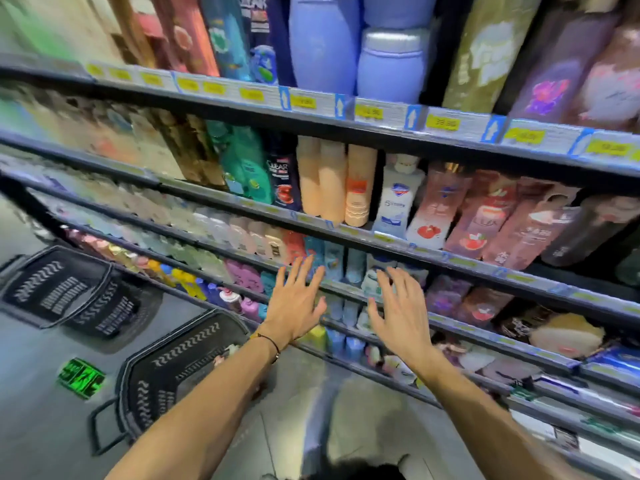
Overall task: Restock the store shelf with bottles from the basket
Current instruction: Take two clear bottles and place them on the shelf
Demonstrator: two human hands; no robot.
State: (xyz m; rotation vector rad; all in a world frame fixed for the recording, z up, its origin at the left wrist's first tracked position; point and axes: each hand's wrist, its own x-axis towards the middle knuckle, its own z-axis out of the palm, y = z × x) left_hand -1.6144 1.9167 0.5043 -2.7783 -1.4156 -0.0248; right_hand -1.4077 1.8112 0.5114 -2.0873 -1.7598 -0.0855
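My left hand [297,299] and my right hand [398,310] are both stretched out in front of the store shelf [346,233], palms down, fingers spread, holding nothing. They hover before the lower rows, where small blue and white bottles [349,265] stand. Below my left forearm a black basket [180,368] sits on the floor, and a few bottle tops [225,353] show at its far rim. A second black basket [62,292] lies further left. The view is blurred by motion.
Shelves packed with shampoo and body-wash bottles rise on several levels, with yellow price tags [443,123] along their edges. A green sticker [81,377] marks the grey floor between the baskets. Boxed goods [613,362] lie low on the right.
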